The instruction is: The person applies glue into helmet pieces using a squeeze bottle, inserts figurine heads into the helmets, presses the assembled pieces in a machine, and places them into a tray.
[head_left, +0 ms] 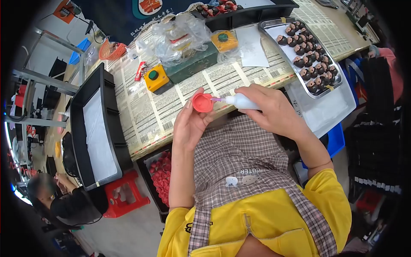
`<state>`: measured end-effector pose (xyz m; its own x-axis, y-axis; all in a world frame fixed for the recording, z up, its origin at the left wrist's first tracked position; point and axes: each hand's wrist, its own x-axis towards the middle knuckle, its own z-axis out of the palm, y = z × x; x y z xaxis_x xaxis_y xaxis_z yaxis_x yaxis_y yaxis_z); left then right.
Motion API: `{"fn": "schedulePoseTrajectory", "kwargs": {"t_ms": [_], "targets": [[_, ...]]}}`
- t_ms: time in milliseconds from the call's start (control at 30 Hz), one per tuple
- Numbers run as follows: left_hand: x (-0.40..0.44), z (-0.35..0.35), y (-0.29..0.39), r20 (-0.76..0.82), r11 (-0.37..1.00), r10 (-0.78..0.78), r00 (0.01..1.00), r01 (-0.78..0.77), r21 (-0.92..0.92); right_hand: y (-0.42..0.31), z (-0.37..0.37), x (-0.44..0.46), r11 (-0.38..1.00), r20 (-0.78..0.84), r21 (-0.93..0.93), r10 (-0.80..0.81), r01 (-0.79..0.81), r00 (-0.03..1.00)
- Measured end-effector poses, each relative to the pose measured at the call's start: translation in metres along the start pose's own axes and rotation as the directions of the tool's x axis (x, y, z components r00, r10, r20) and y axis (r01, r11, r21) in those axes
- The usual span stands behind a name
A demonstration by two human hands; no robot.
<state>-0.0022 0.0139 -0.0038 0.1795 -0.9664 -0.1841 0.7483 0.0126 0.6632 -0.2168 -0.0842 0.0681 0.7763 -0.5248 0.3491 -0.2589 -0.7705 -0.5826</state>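
Note:
My left hand [191, 124] holds a small red hollow cup-shaped part [202, 103] between thumb and fingers, its opening facing up toward me. In my right hand [274, 109] is a white squeeze bottle [244, 102], tilted sideways. Its thin purplish nozzle reaches the right rim of the red part. Whether any liquid comes out is too small to tell. Both hands are over the front edge of the table, above my checked apron [239, 150].
A metal tray [274, 25] of small dark-haired doll heads [314, 64] lies at right. Yellow button boxes [157, 79] flank a green block [192, 66] with plastic bags. A black tray [113, 124] stands left; a crate of red parts [159, 180] sits below. Another person [72, 201] sits at lower left.

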Motion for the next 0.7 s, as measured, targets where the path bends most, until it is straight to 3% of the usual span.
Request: {"fn": "schedulePoseTrajectory", "kwargs": {"t_ms": [100, 200, 300, 400, 700], "targets": [[-0.004, -0.004, 0.002, 0.008, 0.998, 0.045, 0.999, -0.045, 0.050, -0.002, 0.004, 0.006, 1.000, -0.001, 0.017, 0.005, -0.005, 1.000], [-0.005, -0.018, 0.001, 0.142, 0.998, 0.056, 0.988, -0.058, 0.007, -0.002, 0.010, 0.009, 0.998, -0.070, 0.060, -0.016, 0.021, 0.997], [-0.006, -0.009, 0.002, 0.084, 0.982, 0.068, 0.994, -0.052, -0.181, 0.001, 0.017, 0.009, 0.997, -0.104, 0.045, -0.054, 0.059, 0.993], [-0.004, -0.016, -0.002, -0.027, 0.989, 0.048, 0.998, -0.052, -0.138, -0.004, 0.014, 0.009, 0.999, -0.037, -0.010, -0.041, 0.040, 0.998], [-0.007, -0.015, -0.005, -0.105, 0.995, 0.099, 0.990, -0.100, -0.003, -0.022, 0.007, 0.011, 0.972, 0.083, -0.223, -0.060, 0.077, 0.995]]}}
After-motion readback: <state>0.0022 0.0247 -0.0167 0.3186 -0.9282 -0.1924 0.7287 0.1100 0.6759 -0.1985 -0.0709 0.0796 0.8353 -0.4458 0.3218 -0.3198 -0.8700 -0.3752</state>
